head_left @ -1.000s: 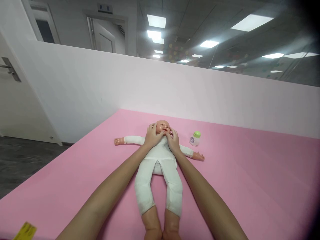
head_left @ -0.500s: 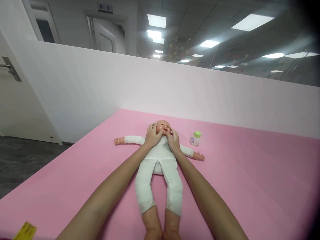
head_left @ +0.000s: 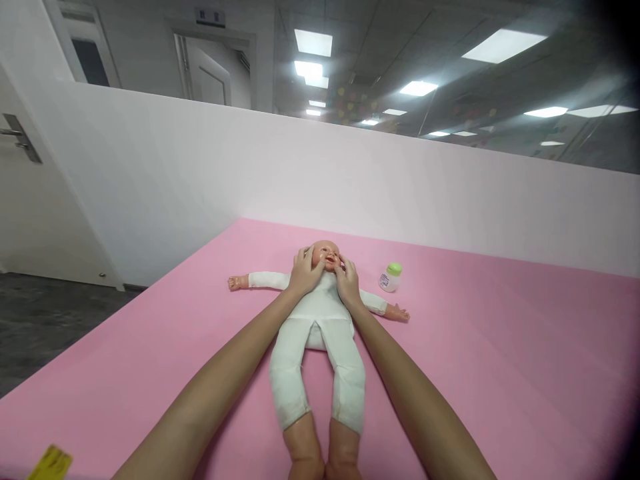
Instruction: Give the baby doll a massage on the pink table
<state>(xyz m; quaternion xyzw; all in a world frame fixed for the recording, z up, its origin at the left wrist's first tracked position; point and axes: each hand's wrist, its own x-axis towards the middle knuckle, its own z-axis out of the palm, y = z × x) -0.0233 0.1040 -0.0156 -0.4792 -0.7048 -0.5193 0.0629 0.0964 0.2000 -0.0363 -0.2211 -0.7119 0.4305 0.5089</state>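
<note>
A baby doll (head_left: 323, 303) with a white cloth body lies on its back on the pink table top (head_left: 200, 320), arms spread and bare feet toward me. My left hand (head_left: 306, 270) is cupped around the left side of its head, thumb on the cheek near the mouth. On the opposite cheek rests my right hand (head_left: 347, 280), its fingers curled along the side of the head and its thumb by the chin. Both hands hold the head between them; some fingertips are hidden behind it.
To the right of the doll stands a small clear bottle (head_left: 390, 278) with a green cap. A white partition (head_left: 400, 187) borders the table's far side. A yellow tag (head_left: 50, 463) shows at the lower left, and a door (head_left: 45, 200) is beyond the left edge.
Almost nothing differs. Both hands stay on the doll's head, with the right thumb shifted very slightly at most.
</note>
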